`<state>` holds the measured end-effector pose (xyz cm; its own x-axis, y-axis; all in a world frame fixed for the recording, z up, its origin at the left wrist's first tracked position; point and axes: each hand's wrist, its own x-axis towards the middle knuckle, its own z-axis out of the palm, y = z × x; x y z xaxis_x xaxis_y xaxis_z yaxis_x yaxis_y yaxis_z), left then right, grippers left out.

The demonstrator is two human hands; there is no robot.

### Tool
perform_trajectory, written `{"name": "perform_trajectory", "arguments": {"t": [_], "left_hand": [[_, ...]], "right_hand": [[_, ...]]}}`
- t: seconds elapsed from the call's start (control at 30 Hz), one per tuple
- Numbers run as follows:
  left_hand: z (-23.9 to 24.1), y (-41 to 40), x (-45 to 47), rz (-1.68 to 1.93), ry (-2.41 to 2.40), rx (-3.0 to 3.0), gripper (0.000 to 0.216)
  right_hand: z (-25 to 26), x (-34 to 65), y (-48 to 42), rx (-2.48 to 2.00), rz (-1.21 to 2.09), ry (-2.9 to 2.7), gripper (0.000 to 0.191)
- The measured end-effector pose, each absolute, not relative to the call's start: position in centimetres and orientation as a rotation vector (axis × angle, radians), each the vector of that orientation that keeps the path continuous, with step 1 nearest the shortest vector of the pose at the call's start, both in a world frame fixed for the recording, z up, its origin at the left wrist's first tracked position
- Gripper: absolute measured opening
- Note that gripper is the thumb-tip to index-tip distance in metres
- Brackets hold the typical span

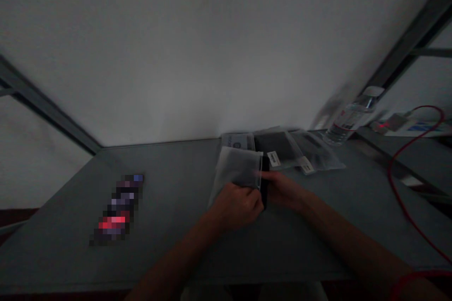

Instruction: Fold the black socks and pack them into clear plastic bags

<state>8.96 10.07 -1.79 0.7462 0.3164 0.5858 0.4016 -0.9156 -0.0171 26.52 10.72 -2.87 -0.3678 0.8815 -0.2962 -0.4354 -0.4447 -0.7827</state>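
A frosted plastic zip bag (235, 167) is held at a tilt above the middle of the grey table. My left hand (242, 204) is closed on its near edge, close to the zip strip. Out of the bag's right-hand opening sticks a flat black item (264, 197); its kind is hidden by the bag. On that black edge my right hand (284, 190) is closed, thumb toward the opening. Just behind lie several flat clear bags, among them a bag with a dark item (277, 143) and a white label, and another labelled bag (319, 153) to its right.
On the grey table (169, 240), a pixelated object (118, 209) lies to the left. At the back right a water bottle (353, 115) stands by the pale wall. A red cable (391, 183) loops down the right side. Metal frame bars (45, 106) slope along both sides.
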Motion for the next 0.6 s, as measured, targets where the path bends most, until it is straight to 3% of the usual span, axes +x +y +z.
{"name": "perform_trajectory", "arguments": {"t": [0.2, 0.4, 0.6], "left_hand": [[-1.56, 9.45, 9.24, -0.910, -0.579, -2.812, 0.020], [-2.32, 9.30, 9.31, -0.932, -0.518, -2.846, 0.021], [-2.25, 9.18, 9.39, -1.031, -0.610, -2.843, 0.019]], "right_hand": [[-2.52, 27.06, 10.91, -0.808, 1.772, -0.844, 0.025], [-2.77, 26.26, 10.59, -0.804, 1.986, -0.796, 0.028], [-2.05, 26.20, 10.66, -0.772, 1.842, -0.642, 0.028]]}}
